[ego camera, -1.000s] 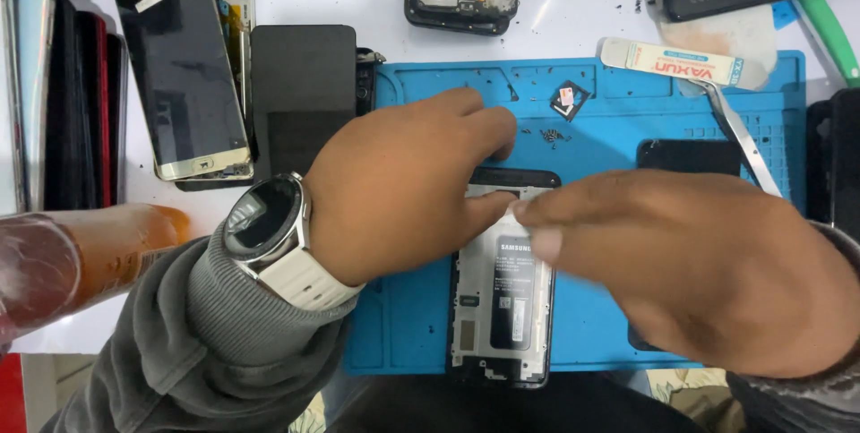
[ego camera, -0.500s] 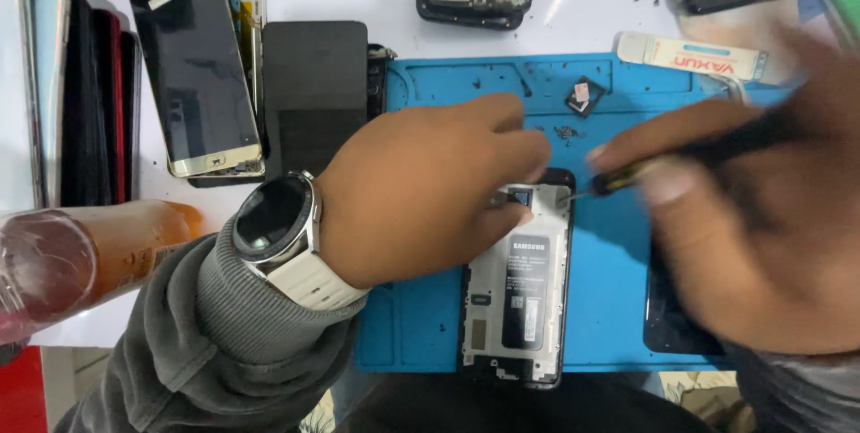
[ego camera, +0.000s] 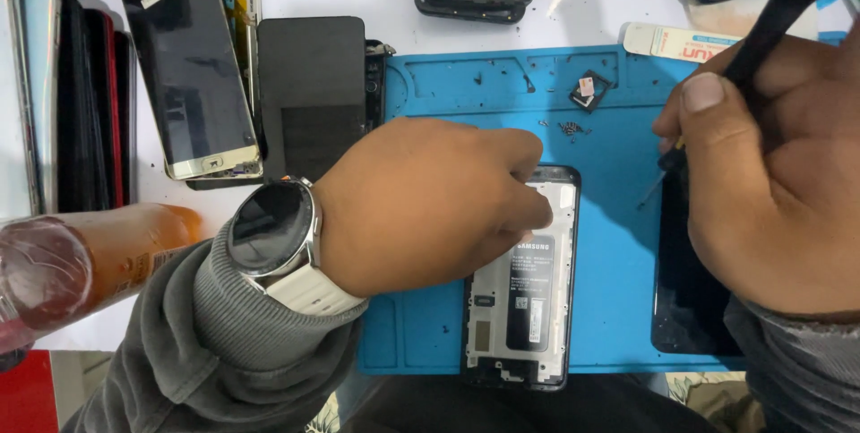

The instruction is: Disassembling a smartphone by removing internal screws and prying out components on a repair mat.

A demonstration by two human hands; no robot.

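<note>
The opened phone point(ego camera: 521, 294) lies on the blue mat point(ego camera: 448, 93), pinned at its top edge by the left hand point(ego camera: 421, 205), fingers pressed together. The right hand point(ego camera: 770, 182) has its grip clamped on a black screwdriver point(ego camera: 761, 25). The phone looks thin, light and fragile, best held by its rigid side frame.

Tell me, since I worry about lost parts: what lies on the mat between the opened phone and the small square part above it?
In the head view, a cluster of tiny screws lies on the blue mat between the opened phone and the small square part.
</note>
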